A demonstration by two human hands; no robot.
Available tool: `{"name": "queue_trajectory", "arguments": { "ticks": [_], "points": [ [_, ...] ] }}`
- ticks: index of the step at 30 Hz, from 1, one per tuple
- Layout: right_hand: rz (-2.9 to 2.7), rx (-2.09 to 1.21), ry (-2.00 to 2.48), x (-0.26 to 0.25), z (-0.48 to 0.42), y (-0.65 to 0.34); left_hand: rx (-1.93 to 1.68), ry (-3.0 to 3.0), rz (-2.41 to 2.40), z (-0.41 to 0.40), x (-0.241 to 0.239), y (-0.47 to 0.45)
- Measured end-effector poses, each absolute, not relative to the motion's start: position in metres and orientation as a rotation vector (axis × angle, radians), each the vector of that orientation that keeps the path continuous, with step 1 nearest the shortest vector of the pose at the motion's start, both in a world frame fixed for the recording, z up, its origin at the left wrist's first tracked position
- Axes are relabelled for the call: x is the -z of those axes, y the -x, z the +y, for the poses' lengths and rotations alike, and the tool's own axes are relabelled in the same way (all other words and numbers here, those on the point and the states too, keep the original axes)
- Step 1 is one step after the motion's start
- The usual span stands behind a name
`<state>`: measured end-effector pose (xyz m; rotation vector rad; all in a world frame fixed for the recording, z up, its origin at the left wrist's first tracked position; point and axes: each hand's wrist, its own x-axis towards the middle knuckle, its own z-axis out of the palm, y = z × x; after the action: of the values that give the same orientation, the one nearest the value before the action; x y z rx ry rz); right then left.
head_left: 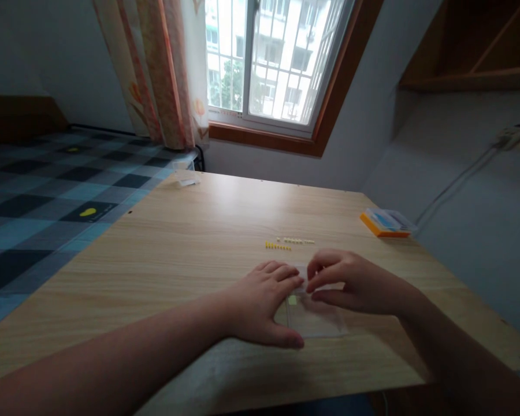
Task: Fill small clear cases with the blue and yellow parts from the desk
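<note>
This is a bedroom in a home, most likely a flat. A bed [47,190] under a blue-and-black checked cover lies at the left, right against a pale wooden counter [177,254]. A flowered curtain [156,69] hangs beside a barred window [268,58] that faces an apartment block. A wooden shelf [472,75] sits high on the right, and what seems to be a power strip [509,137] is on the wall.

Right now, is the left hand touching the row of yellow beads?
Apart. The head view shows bare table between the left hand and the row of yellow beads beyond it.
</note>
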<state>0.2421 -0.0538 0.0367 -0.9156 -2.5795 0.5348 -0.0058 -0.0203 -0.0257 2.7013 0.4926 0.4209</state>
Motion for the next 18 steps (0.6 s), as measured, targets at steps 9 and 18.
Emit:
{"name": "queue_trajectory", "arguments": {
  "ticks": [9, 18],
  "points": [
    [-2.792, -0.36, 0.951, -0.012, -0.062, -0.239, -0.343, -2.698, 0.526, -0.02, 0.02, 0.005],
    [-2.779, -0.38, 0.902, -0.017, -0.06, -0.25, -0.288, -2.693, 0.556, -0.021, 0.016, 0.005]
  ]
}}
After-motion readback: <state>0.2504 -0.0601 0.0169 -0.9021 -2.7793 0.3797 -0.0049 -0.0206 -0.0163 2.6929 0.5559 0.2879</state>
